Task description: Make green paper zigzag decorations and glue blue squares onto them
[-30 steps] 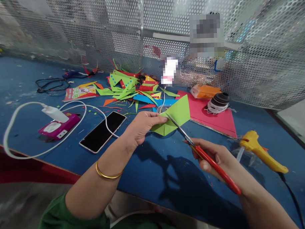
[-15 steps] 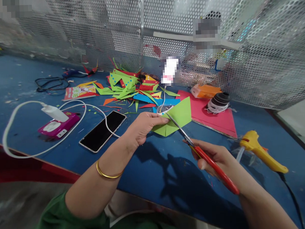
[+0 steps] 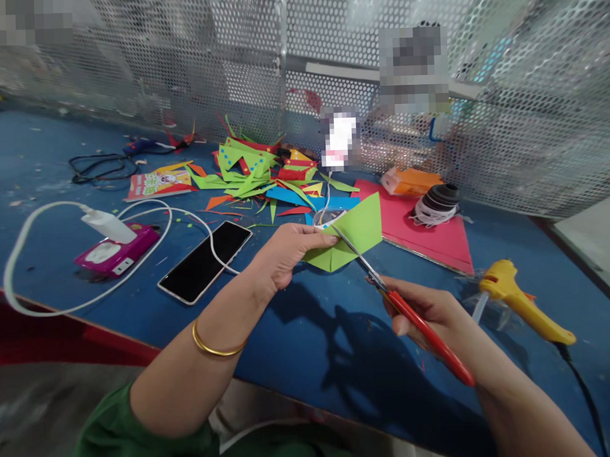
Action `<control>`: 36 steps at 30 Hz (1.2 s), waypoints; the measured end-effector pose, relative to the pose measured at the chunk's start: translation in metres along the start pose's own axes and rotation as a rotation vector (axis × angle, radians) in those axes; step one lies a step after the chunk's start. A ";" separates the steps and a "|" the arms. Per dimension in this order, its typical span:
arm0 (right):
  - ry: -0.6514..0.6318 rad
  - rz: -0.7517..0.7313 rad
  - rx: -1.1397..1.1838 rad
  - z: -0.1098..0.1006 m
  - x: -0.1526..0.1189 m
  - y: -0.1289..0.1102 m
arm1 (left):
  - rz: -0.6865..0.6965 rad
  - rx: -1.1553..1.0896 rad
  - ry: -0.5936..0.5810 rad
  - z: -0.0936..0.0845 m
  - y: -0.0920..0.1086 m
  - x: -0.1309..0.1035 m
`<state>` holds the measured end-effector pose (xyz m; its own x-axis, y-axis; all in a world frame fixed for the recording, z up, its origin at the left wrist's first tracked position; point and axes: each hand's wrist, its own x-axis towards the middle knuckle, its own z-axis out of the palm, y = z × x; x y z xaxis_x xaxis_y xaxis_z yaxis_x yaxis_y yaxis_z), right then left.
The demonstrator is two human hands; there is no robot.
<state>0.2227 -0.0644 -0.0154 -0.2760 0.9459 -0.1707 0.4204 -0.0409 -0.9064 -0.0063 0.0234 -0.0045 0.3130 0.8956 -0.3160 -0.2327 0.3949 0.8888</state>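
Between thumb and fingers, my left hand (image 3: 296,250) pinches a folded piece of green paper (image 3: 362,223) by its left side, raised above the blue table (image 3: 309,342). My right hand (image 3: 428,314) grips red-handled scissors (image 3: 413,328) from the right. Their blades lie across the paper, with the tips close to my left thumb. Whether the blades are fully closed, I cannot tell. My palm and fingers hide part of the scissor handles. A gold bangle (image 3: 216,341) circles my left wrist.
A phone (image 3: 206,262), a white cable and a purple power socket (image 3: 118,251) lie left. Coloured paper scraps (image 3: 248,177) heap at the back before a perforated metal screen (image 3: 179,73). Red sheets (image 3: 425,241), a black spool (image 3: 437,205) and a yellow glue gun (image 3: 528,301) are right.
Very little differs. The scissors and my right hand have shifted slightly, while the green paper and my left hand stay almost in place.
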 end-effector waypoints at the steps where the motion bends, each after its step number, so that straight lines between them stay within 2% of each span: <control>1: 0.001 0.001 0.003 0.000 0.000 0.001 | 0.000 0.000 0.002 0.000 0.000 0.000; 14: 0.024 -0.044 0.023 -0.001 0.001 0.016 | -0.054 -0.014 0.031 0.002 0.002 0.001; 18: -0.032 -0.077 0.111 -0.002 0.000 0.016 | -0.050 -0.013 0.030 0.001 0.002 0.001; 25: -0.105 -0.003 0.205 -0.007 -0.003 0.013 | -0.029 -0.032 -0.014 0.000 0.000 0.001; 29: -0.153 -0.009 0.204 -0.012 -0.003 0.013 | 0.006 -0.008 0.041 0.000 0.001 0.001; 36: -0.104 0.027 0.014 -0.028 -0.005 0.005 | 0.104 -0.023 0.133 -0.005 0.000 0.005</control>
<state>0.2508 -0.0604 -0.0085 -0.3535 0.9059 -0.2333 0.4171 -0.0706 -0.9061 -0.0092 0.0288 -0.0075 0.1622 0.9506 -0.2647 -0.2786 0.3015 0.9119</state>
